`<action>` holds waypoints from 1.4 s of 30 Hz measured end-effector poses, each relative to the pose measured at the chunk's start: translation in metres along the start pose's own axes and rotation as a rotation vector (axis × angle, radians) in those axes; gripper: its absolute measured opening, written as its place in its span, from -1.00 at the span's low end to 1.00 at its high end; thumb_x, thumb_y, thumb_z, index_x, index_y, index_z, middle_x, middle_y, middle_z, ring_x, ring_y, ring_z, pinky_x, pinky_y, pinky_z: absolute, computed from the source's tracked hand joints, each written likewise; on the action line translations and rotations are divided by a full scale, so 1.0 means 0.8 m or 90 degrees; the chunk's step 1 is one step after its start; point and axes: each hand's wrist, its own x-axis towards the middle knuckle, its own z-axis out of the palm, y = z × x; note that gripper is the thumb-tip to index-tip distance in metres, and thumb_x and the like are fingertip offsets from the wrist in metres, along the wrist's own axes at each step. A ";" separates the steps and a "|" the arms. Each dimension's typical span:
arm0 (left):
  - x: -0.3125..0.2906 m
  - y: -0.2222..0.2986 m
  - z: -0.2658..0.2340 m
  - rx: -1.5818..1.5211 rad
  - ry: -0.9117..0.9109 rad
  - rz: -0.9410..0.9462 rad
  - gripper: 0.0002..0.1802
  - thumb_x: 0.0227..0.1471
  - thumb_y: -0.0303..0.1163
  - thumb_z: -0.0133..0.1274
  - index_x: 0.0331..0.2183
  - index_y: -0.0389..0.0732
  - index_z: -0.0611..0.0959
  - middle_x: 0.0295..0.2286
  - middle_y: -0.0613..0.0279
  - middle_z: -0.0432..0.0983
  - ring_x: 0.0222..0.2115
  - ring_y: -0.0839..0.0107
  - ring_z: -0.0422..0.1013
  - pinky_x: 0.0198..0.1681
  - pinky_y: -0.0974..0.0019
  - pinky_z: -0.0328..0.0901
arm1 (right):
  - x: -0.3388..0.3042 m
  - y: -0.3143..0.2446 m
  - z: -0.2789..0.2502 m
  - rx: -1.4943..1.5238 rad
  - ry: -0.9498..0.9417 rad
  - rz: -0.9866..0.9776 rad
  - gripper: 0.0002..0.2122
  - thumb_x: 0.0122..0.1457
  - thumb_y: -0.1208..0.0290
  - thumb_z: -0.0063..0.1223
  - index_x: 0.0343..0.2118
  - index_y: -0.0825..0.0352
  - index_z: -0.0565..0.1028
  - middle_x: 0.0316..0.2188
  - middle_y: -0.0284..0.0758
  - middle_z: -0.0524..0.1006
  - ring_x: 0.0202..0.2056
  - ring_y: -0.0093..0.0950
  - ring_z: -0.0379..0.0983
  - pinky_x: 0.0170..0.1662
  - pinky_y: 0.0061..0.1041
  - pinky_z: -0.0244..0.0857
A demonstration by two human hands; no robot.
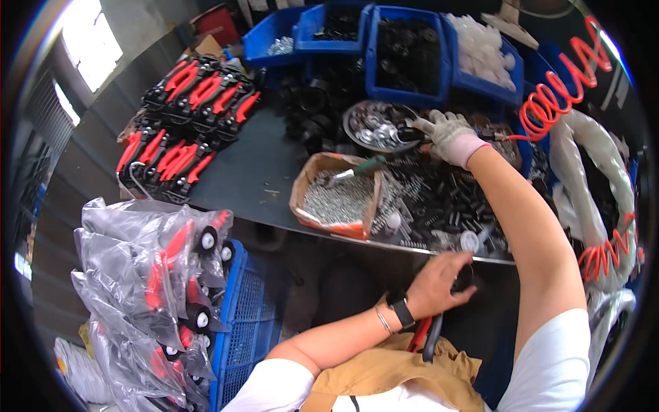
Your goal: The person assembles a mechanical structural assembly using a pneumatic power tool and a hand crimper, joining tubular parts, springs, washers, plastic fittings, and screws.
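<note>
My left hand [439, 281], bare and with a watch on the wrist, is just below the bench's front edge. Its fingers curl around a dark rounded part [465, 277]. Below the palm, red and black handles [427, 338] rest above my lap; whether they join that part is hidden. My right hand [449, 137], in a pale glove with a pink cuff, reaches over the bench. It is closed around a dark air tool [500, 137], mostly covered by the glove, with a red coiled hose [542, 113] running from it. Beside its fingertips sits a round bowl [367, 143] of shiny metal washers.
A cardboard box [300, 199] of small metal parts holds a green-handled brush [369, 165]. Loose springs [395, 199] and black sleeves [467, 213] lie nearby. Blue bins [371, 82] line the back. Red-handled tools [182, 82] are stacked left, above bagged ones [165, 268] by a blue crate [250, 309].
</note>
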 end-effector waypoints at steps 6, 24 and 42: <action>0.005 0.009 0.003 0.004 0.008 0.016 -0.24 -0.27 -0.41 0.36 0.01 -0.24 0.38 -0.16 0.01 0.44 -0.15 0.02 0.40 -0.03 0.10 0.31 | 0.020 0.036 0.016 0.041 -0.063 0.023 -0.47 0.12 0.08 0.07 0.17 -0.07 0.27 0.04 -0.22 0.32 0.11 -0.16 0.20 0.14 -0.14 0.09; 0.008 0.007 0.003 0.076 0.025 0.028 -0.42 -0.24 -0.46 0.33 -0.10 -0.23 0.50 -0.20 0.08 0.51 -0.17 0.08 0.43 -0.04 0.13 0.33 | -0.344 -0.179 0.332 0.618 -0.284 0.156 -0.60 0.14 0.16 -0.06 -0.02 0.27 0.45 0.00 -0.06 0.46 0.02 -0.16 0.41 0.06 -0.23 0.29; 0.017 0.013 0.014 0.087 -0.044 0.093 -0.82 -0.28 -0.47 0.32 -0.56 -0.22 0.61 -0.19 0.08 0.50 -0.19 0.06 0.43 -0.13 0.12 0.34 | -0.137 0.163 0.024 0.072 0.005 0.364 -0.78 0.12 0.37 -0.01 -0.29 0.41 0.57 -0.26 -0.04 0.58 -0.14 -0.14 0.50 -0.06 -0.20 0.38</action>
